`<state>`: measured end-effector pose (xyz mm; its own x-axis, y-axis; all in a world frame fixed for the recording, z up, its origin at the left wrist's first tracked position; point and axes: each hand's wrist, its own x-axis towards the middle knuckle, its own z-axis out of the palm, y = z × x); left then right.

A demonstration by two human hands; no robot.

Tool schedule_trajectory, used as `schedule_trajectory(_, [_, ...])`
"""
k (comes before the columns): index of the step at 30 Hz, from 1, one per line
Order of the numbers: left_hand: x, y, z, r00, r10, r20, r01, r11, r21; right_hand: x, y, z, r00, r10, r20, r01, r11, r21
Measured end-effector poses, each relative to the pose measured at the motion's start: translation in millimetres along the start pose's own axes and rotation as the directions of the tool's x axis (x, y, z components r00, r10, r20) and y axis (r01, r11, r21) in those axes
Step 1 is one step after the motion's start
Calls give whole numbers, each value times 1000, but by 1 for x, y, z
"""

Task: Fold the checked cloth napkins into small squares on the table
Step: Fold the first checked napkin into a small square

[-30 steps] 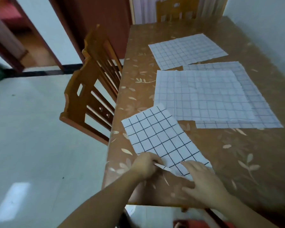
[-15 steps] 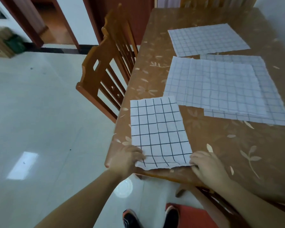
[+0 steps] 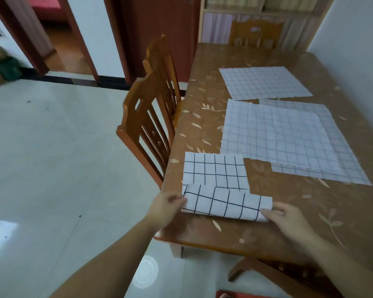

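A white napkin with bold dark checks [image 3: 215,171] lies at the table's near left corner, its near edge lifted and curled over. My left hand [image 3: 166,206] pinches the left end of that raised edge, and my right hand [image 3: 285,218] pinches the right end. Farther back, a pale checked napkin [image 3: 274,134] lies flat, overlapping another one [image 3: 340,147] beneath it on the right. A third pale napkin [image 3: 265,82] is spread out flat at the far end.
The brown table [image 3: 299,211] has a leaf-patterned cover, and its near edge runs just below my hands. Two wooden chairs [image 3: 146,117] stand against its left side, another chair [image 3: 255,34] at the far end. Tiled floor lies to the left.
The napkin lay flat with my hands at its near corners; now both hands have lifted the near edge and are rolling it away from me over the rest.
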<state>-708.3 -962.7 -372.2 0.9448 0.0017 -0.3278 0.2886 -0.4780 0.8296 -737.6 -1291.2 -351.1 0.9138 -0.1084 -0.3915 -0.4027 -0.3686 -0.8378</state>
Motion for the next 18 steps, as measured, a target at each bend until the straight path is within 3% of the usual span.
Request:
schedule_trajectory(3, [13,6,-5,998,-33,-44,25,988,-154,10,-14,6,1000,-14,17,13,998,61])
schedule_trajectory(6, [31,8,-8,997,-31,-67,14,971,-239,25,-14,14,998,34,48,-32,999,-27])
schedule_trajectory(10, [63,18,-13,991,-121,-62,92,933,-348,65,-7,25,991,128,-25,-129,991,-46])
schedule_trajectory(15, [104,18,-19,925,-284,254,354,888,-295,123,-9,37,980,198,-16,-195,976,96])
schedule_trajectory(18, [122,14,-19,906,-293,307,368,901,-227,144,-6,42,973,225,-57,-217,969,119])
